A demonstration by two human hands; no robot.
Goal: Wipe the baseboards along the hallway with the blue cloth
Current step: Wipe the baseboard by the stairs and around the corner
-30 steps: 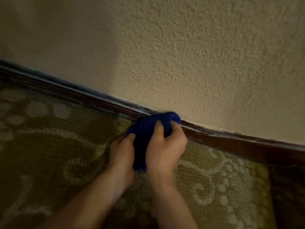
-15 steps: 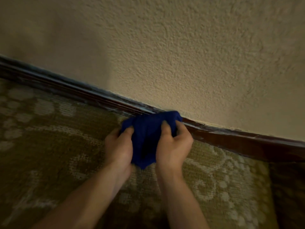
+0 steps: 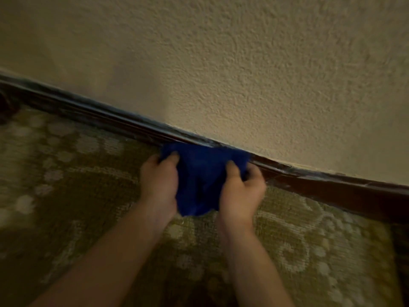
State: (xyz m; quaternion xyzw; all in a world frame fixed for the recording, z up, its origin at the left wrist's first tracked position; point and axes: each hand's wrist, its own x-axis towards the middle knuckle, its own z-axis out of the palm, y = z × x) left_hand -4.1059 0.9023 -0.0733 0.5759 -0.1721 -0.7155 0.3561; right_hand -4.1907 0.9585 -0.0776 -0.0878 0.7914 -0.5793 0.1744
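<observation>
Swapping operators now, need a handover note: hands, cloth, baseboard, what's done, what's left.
Left hand: gripping the left edge of the blue cloth.
Right hand: gripping its right edge.
Cloth: spread between both hands, its top edge at the dark baseboard, the rest hanging over the patterned carpet.
Done: can't tell which stretches have been wiped; the baseboard looks scuffed and streaked on both sides of the cloth.
Left: press the cloth to the baseboard and wipe along it, below the textured wall.
</observation>
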